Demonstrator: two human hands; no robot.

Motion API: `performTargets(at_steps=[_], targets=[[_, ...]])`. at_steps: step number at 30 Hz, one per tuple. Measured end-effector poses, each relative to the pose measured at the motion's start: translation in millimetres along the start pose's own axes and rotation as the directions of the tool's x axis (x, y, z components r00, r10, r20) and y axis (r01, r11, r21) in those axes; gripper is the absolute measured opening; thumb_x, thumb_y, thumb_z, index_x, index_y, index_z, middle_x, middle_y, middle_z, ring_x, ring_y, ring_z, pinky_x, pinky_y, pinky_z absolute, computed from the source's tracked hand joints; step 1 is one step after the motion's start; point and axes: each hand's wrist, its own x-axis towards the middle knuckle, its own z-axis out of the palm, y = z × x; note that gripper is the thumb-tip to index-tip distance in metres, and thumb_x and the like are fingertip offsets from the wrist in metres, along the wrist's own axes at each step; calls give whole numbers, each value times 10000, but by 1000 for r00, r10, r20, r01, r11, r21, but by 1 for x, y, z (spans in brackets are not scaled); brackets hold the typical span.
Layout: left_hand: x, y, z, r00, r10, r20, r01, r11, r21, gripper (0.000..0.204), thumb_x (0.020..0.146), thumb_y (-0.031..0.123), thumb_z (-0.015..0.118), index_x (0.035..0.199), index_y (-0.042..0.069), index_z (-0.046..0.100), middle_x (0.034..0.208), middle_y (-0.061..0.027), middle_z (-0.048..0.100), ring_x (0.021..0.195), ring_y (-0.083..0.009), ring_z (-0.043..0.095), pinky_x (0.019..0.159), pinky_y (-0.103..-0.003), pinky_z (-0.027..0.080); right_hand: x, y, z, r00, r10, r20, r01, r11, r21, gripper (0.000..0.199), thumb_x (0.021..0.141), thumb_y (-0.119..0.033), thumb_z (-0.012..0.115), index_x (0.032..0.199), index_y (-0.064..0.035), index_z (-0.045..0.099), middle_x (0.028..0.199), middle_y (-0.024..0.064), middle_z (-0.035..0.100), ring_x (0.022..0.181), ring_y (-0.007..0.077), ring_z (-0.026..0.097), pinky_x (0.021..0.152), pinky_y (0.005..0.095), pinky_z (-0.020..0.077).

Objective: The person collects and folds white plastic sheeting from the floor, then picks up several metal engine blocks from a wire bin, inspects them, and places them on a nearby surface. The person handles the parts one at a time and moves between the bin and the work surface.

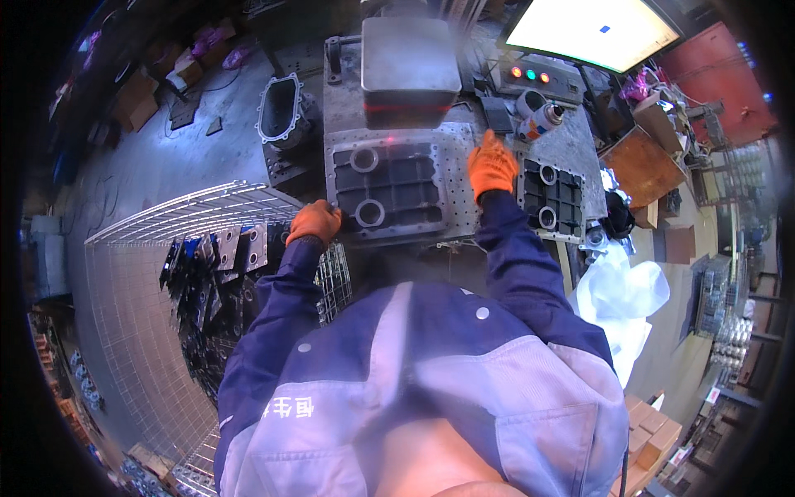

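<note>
A rectangular metal cover casting (402,189) with a ribbed dark inside and two round rings lies on the perforated worktable (460,199). My left hand (315,222), in an orange glove, is closed with its fingers curled at the cover's left edge. To the right of the cover is my right hand (493,168), also orange-gloved, above the table. One finger stretches toward a small dark block (497,114), but whether it touches cannot be made out. Beside that hand, on the right, lies a second ribbed casting (551,197). A red light spot falls on the first cover's far edge.
A box-shaped machine head (410,62) hangs beyond the cover. At the back right are a spray can (542,121), a button box (534,81) and a lit screen (592,31). A wire cage (199,211) with dark castings (207,290) stands left, below an open housing (280,109).
</note>
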Motion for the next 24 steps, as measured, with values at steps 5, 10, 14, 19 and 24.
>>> performTargets(at_steps=[5, 10, 14, 19, 24], targets=[[-3, 4, -2, 997, 71, -27, -65, 982, 179, 472, 852, 478, 571, 972, 45, 717, 981, -223, 686, 973, -384, 651, 846, -454, 498, 38, 37, 39, 986, -40, -160, 0, 970, -244, 439, 873, -266, 503, 1252, -47, 540, 1232, 128, 549, 1126, 302, 525, 935, 447, 408], [-19, -8, -4, 988, -34, -151, 43, 997, 59, 477, 861, 490, 563, 1075, 75, 665, 1005, -226, 677, 950, -390, 652, 844, -469, 497, 47, 50, 76, 941, -156, -299, 57, 948, -314, 355, 879, -207, 468, 1183, -55, 572, 1079, 112, 590, 1030, 288, 573, 874, 450, 436], [-44, 5, -4, 934, 67, -352, -74, 997, -8, 437, 848, 426, 596, 1138, 101, 622, 976, -216, 678, 913, -405, 649, 807, -480, 501, 35, 62, 54, 945, -163, -284, 139, 985, -103, 317, 873, -229, 471, 1127, -82, 588, 1064, 108, 609, 982, 307, 597, 836, 464, 466], [-83, 90, 24, 760, 556, -336, -611, 787, -82, 391, 775, 252, 680, 1129, 96, 623, 910, -168, 694, 857, -381, 655, 765, -453, 509, -64, 85, -14, 994, 48, -96, -16, 950, 311, 208, 851, -206, 611, 999, -77, 679, 882, 179, 683, 861, 371, 647, 755, 441, 510], [-115, 201, 75, 478, 866, -147, -878, 473, -73, 468, 709, 222, 714, 1149, 97, 614, 1107, -123, 647, 1085, -317, 580, 952, -411, 427, -250, 145, -55, 999, 42, 4, -38, 874, 485, 274, 856, -325, 621, 918, -69, 697, 858, 209, 663, 860, 399, 631, 760, 443, 491]])
